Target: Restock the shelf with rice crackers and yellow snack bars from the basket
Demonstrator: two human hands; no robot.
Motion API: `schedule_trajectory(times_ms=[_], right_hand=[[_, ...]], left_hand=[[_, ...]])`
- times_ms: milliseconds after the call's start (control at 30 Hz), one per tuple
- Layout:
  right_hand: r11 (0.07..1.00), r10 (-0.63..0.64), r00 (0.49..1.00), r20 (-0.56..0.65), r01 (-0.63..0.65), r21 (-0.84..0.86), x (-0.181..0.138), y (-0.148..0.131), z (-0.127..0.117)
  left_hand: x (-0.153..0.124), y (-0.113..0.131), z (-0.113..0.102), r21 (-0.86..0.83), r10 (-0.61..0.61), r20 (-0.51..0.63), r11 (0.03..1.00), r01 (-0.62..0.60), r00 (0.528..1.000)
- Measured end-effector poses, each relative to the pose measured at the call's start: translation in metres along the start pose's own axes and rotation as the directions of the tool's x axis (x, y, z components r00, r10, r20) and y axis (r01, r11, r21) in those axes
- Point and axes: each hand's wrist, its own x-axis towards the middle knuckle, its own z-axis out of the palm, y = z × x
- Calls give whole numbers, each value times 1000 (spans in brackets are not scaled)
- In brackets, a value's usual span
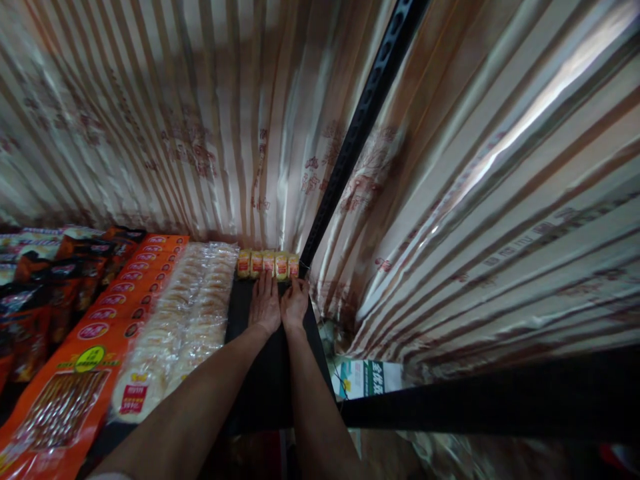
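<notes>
A short row of small yellow snack packets with red-and-white labels stands at the back of the black shelf. My left hand reaches forward with its fingers stretched out, the tips against the front of the middle packets. Beside it, my right hand touches the packets at the right end of the row. Its fingers look slightly bent and apart, and I see no packet lifted in them. Both forearms extend over the dark shelf surface.
Left of the hands lie clear-wrapped round pale cakes in two columns, then overlapping orange snack bags and black-and-orange bags. A black perforated post rises at the shelf corner. Printed curtain sheeting hangs behind.
</notes>
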Motion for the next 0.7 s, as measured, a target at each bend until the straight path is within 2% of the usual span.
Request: schedule_trajectory(times_ms=[200,400,533,700], right_hand=[[988,-63,996,-66,72,136,-2,-10,-12],[989,-76,995,-66,84,125,-18,-21,-28],[991,-72,996,-54,77,110,-25,-23,-38],[996,-22,1000,1,22,81,-31,-38,-69]], left_hand=[[-1,-2,6,-25,59,-56,998,-61,997],[-6,-6,9,-53,192,-103,979,-198,976],[-7,2,2,-83,230,-28,969,-232,973],[-22,27,-24,-144,148,53,980,-139,988]])
